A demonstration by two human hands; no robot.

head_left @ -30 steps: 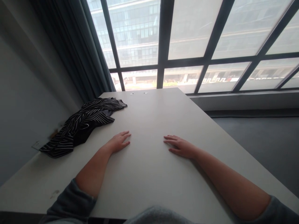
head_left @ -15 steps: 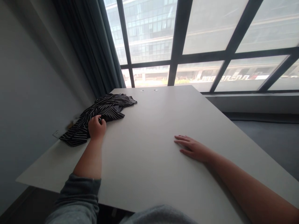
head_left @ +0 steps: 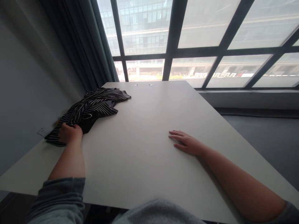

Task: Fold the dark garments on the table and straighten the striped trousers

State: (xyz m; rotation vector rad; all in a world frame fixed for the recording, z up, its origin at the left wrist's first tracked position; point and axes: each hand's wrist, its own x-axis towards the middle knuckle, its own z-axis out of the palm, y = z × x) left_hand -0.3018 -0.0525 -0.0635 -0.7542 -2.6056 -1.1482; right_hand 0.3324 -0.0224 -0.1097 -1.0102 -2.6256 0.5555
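- Garment of dark cloth with thin white stripes (head_left: 100, 104): lies in a loose, crumpled heap on the left side of the white, smooth, flat worktop (head_left: 140, 149), running from the near left edge towards the far left corner.
- A plain black area (head_left: 90, 123) shows along the garment's near side, with a small white curved mark (head_left: 87, 116) above it.
- Left hand (head_left: 71, 134): at the garment's near end, back of the hand towards the camera, fingers curled onto the striped cloth. Grip: bent inward; whether it is clamped on the fabric cannot be told, as the hand hides the contact.
- Right hand (head_left: 187, 143): palm down on the worktop, right of centre and well apart from the garment. Grip: fingers extended, slightly apart.
- Grey fabric sleeve (head_left: 58, 196) on the left arm, ending near the elbow.
- White wall socket (head_left: 42, 132): just beyond the garment's near end, on the grey wall (head_left: 18, 93).
- Two small white oval fittings (head_left: 150, 85): side by side near the worktop's far edge.
- Dark blue-grey curtain (head_left: 77, 40) hangs left of the large dark-framed window (head_left: 170, 34).
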